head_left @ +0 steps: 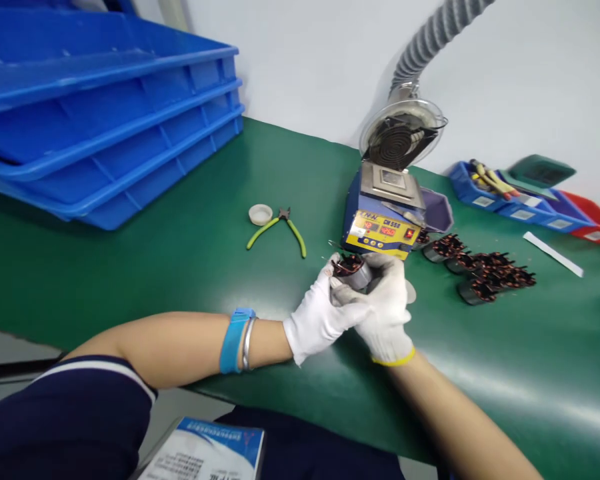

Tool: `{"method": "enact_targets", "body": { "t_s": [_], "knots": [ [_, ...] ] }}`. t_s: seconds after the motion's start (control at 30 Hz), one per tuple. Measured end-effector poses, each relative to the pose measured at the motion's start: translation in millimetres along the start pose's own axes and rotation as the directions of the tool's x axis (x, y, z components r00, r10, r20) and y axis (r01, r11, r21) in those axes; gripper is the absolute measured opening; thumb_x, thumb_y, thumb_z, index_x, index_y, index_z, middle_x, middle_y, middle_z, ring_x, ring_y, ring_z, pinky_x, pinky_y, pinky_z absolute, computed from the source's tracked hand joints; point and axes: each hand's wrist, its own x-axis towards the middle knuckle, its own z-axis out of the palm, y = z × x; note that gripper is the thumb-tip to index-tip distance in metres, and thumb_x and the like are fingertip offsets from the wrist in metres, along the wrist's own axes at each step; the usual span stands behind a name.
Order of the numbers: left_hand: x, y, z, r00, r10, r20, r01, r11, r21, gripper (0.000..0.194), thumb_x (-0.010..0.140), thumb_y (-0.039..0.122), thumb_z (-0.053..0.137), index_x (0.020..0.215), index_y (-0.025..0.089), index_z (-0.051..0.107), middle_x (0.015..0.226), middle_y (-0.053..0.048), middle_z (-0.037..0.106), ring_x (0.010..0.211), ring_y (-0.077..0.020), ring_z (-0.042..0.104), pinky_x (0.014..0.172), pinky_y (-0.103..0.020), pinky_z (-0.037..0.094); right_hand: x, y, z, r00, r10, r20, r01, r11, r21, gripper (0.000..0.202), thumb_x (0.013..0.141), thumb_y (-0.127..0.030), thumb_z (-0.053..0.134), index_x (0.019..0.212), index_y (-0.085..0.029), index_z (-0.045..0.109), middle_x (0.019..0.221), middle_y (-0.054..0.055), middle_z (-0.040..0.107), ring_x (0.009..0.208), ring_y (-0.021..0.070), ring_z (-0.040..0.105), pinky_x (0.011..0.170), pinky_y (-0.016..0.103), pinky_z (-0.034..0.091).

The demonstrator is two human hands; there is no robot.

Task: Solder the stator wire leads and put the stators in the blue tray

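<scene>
Over the tabletop (290, 180), our left hand (325, 310) and right hand (384, 307) together clamp one stator (359, 275).
We seem midway through this one, near the machine (380, 230); more stators (497, 270) stand grouped to the right, finished or not we cannot tell.

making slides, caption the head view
Gloved hands hold a silver cylindrical part with coppery wires near a yellow-fronted machine on a green bench.

Gloves (386, 313) are matt cloth, the coil casing (361, 277) metal, the tabletop (200, 267) glossy.
</scene>
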Motion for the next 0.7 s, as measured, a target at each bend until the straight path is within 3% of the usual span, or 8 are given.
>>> {"method": "enact_targets", "body": {
  "t_s": [0.1,0.2,0.27,0.33,0.43,0.53,0.63,0.7],
  "knots": [
    [-4.1,3.5,-3.1,0.986,-0.048,-0.160,0.038,0.997,-0.066,0.056,0.069,0.030,0.085,0.114,0.017,0.055,0.120,-0.012,0.073,0.112,-0.0245,0.070,0.101,-0.037,0.056,-14.0,-6.8,14.2,0.995,0.103,-0.003,-0.102,0.992,0.074,0.053,0.080,-0.050,0.059,0.128,-0.030,0.050,0.120,0.014,0.070,0.108,0.0315,0.072,0.084,0.044,0.064],
    [-5.3,13.4,-23.7,0.957,-0.099,-0.274,0.107,0.994,0.017,0.052,0.068,0.030,0.085,0.110,0.017,0.057,0.102,-0.006,0.073,0.089,-0.0184,0.070,0.082,-0.033,0.059,-14.8,-2.0,12.9,0.990,-0.126,0.068,0.108,0.969,0.222,0.049,0.076,-0.042,0.062,0.122,-0.027,0.052,0.123,0.014,0.066,0.112,0.0277,0.070,0.095,0.043,0.062],
    [-8.0,22.6,-43.6,0.956,-0.124,-0.265,0.159,0.981,0.114,0.057,0.067,0.034,0.086,0.113,0.016,0.058,0.096,-0.004,0.071,0.072,-0.0139,0.064,0.064,-0.028,0.055,-10.1,8.4,14.9,0.968,-0.232,0.100,0.182,0.916,0.357,0.048,0.081,-0.037,0.058,0.127,-0.025,0.051,0.125,0.013,0.065,0.111,0.0252,0.070,0.097,0.043,0.061],
    [-12.0,32.2,-62.7,0.966,-0.158,-0.205,0.200,0.959,0.203,0.062,0.065,0.037,0.086,0.116,0.015,0.059,0.093,-0.003,0.071,0.061,-0.0108,0.058,0.054,-0.026,0.049,-0.6,16.1,22.4,0.972,-0.210,0.106,0.151,0.903,0.401,0.048,0.087,-0.033,0.050,0.134,-0.022,0.049,0.125,0.013,0.065,0.111,0.0236,0.070,0.099,0.044,0.060],
    [-15.9,44.3,-81.0,0.975,-0.200,-0.101,0.222,0.927,0.302,0.062,0.064,0.035,0.084,0.117,0.014,0.060,0.091,-0.003,0.072,0.057,-0.0096,0.056,0.051,-0.024,0.046,21.8,10.1,40.0,0.970,-0.199,0.141,0.165,0.962,0.219,0.055,0.091,-0.033,0.049,0.144,-0.020,0.049,0.145,0.017,0.055,0.131,0.0280,0.060,0.109,0.048,0.053],
    [-15.3,52.4,-85.3,0.974,-0.228,-0.013,0.213,0.887,0.409,0.048,0.063,0.033,0.082,0.103,0.015,0.063,0.085,-0.001,0.071,0.056,-0.0085,0.053,0.049,-0.022,0.043,47.1,-10.7,56.0,0.906,-0.273,0.324,0.302,0.953,-0.039,0.059,0.093,-0.038,0.055,0.149,-0.022,0.052,0.162,0.016,0.038,0.144,0.0349,0.046,0.116,0.051,0.046],
    [-14.9,58.4,-83.3,0.962,-0.271,0.026,0.233,0.867,0.440,0.039,0.064,0.034,0.079,0.092,0.015,0.060,0.078,-0.002,0.071,0.056,-0.0097,0.054,0.048,-0.022,0.042,61.9,-24.8,62.0,0.826,-0.302,0.476,0.422,0.891,-0.167,0.047,0.098,-0.038,0.052,0.141,-0.023,0.063,0.161,0.012,0.044,0.141,0.0333,0.048,0.116,0.047,0.045],
    [-16.5,62.4,-82.6,0.950,-0.309,0.034,0.268,0.871,0.411,0.037,0.063,0.033,0.078,0.089,0.016,0.059,0.074,-0.001,0.070,0.055,-0.0106,0.055,0.048,-0.022,0.042,61.0,-23.9,57.2,0.826,-0.272,0.494,0.418,0.883,-0.212,0.042,0.099,-0.032,0.048,0.135,-0.024,0.068,0.157,0.008,0.050,0.137,0.0312,0.053,0.113,0.044,0.048]
  ]
}}
